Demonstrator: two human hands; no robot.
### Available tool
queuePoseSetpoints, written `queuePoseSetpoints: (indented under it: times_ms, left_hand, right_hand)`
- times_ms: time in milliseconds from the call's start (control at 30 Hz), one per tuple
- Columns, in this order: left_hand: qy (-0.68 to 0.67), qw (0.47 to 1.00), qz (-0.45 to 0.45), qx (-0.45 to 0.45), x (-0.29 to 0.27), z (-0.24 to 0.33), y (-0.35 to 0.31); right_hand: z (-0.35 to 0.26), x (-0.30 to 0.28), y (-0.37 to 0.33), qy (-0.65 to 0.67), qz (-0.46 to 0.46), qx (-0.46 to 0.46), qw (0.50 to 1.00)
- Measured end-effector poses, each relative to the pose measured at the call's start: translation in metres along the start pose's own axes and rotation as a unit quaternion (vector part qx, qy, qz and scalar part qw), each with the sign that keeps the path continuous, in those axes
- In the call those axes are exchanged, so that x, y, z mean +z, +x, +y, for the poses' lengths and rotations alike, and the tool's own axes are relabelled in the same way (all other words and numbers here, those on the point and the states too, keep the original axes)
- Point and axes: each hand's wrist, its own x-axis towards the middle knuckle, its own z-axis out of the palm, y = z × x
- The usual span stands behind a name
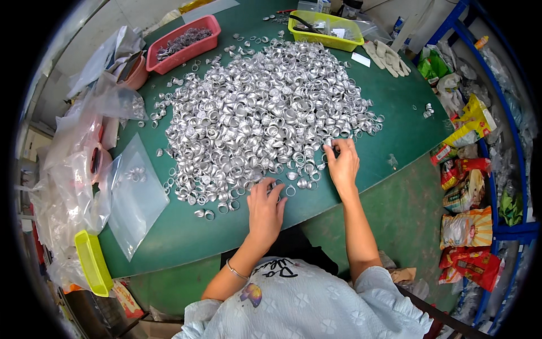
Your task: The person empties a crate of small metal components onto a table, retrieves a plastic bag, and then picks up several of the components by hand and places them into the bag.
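A broad heap of silver metal rings [248, 113] covers the middle of the green table [395, 130]. My left hand [265, 210] is at the heap's near edge, its bent fingers apart and their tips touching rings; the thumb stands away from them. Just right of it a single ring [290, 191] lies loose. Farther right, my right hand [344, 165] reaches the heap's near right edge. Its thumb and forefinger come together on a small silver ring, partly hidden by the fingertips.
Behind the heap stand a red basket [212, 24] of small metal parts and a yellow basket [357, 33]. Gloves [387, 58] lie at the back right. A clear plastic bag [135, 206] and a narrow yellow tray [93, 264] are left. Blue shelving [516, 231] holds packets at right.
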Motion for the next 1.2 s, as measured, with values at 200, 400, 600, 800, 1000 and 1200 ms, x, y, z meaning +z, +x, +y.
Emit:
queuePoseSetpoints:
  times_ms: [200, 400, 600, 800, 1000, 1200]
  left_hand:
    - [-0.008, 0.999, 0.02, -0.029, -0.006, -0.009, -0.004]
    - [-0.026, 1.0, 0.004, -0.015, 0.0, -0.001, 0.002]
    - [-0.032, 0.999, 0.003, -0.011, -0.002, 0.003, 0.002]
    - [-0.035, 0.999, 0.019, 0.001, -0.009, -0.007, 0.001]
    - [-0.028, 0.999, -0.005, 0.031, -0.009, 0.0, 0.021]
    - [-0.03, 0.999, -0.015, 0.021, -0.006, -0.001, 0.013]
  right_hand:
    - [0.009, -0.023, -0.006, 0.421, -0.032, 0.166, 0.891]
    - [-0.005, -0.025, -0.009, 0.541, -0.184, 0.231, 0.788]
    - [-0.033, -0.002, -0.01, 0.054, -0.116, -0.023, 0.992]
    - [-0.015, -0.034, -0.007, 0.711, -0.152, 0.311, 0.612]
    - [-0.003, -0.022, 0.0, 0.555, -0.193, 0.212, 0.781]
    - [-0.044, -0.005, 0.001, -0.006, -0.197, -0.098, 0.976]
